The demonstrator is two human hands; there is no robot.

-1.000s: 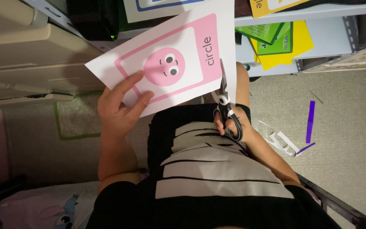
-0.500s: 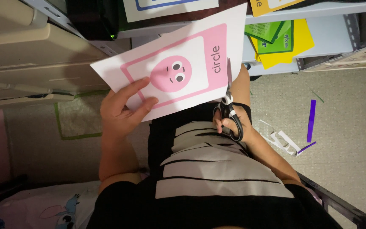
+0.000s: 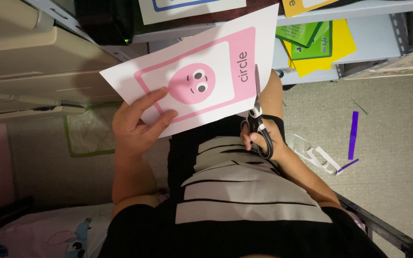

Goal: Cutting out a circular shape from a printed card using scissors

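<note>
Head view, looking down at a seated person's lap. A white paper sheet (image 3: 201,76) printed with a pink-bordered card, a smiling pink round face and a word along one side, is held up in the air above the lap, tilted.

The left hand (image 3: 137,124) grips its lower left corner, thumb lying on the printed side and the other fingers closed behind the sheet. The right hand (image 3: 268,141) holds a pair of scissors (image 3: 258,119) with black and white handles, its fingers curled shut through the loops. The blades point up along the sheet's right edge, beside the printed word, and look nearly closed on the paper.

Judged risk: the sheet is held by one corner only, far from the blades, so it could flex or swing and let the cut wander into the pink border or tear.

Below is the person's black and white striped top. On the speckled floor to the right lie white paper offcuts (image 3: 319,157) and a purple paper strip (image 3: 353,134). Green and yellow sheets (image 3: 319,45) hang from a shelf above.
</note>
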